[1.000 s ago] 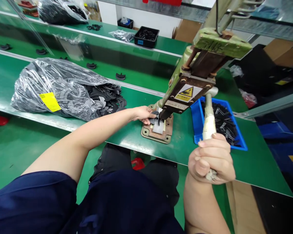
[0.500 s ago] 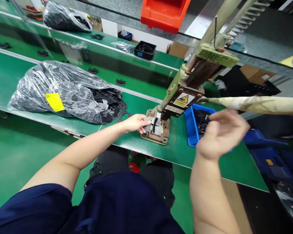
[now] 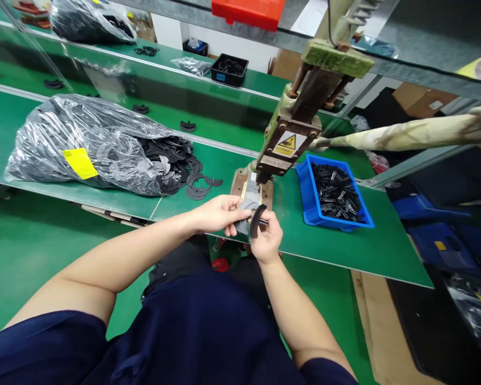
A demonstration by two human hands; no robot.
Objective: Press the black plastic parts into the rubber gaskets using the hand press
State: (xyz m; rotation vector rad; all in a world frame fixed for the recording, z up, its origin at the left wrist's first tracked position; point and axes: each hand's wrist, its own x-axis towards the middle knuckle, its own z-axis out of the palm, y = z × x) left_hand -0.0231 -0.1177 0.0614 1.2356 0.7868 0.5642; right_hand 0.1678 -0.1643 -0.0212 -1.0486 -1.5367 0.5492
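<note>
Black crescent piece (image 3: 257,222) — lever press (image 3: 279,151) just beyond, blue bin (image 3: 307,193) rightward — pinched by the right hand (image 3: 268,241); left hand (image 3: 217,215), alongside, grips grey crescents (image 3: 242,226).

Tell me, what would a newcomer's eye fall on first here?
Probably the worn green press, right of centre, with its yellow warning sign. Just below it, the left hand holds flat grey pieces and the right hand a dark curved piece. A bulging plastic bag lies to the left, a bright blue bin to the right.
</note>
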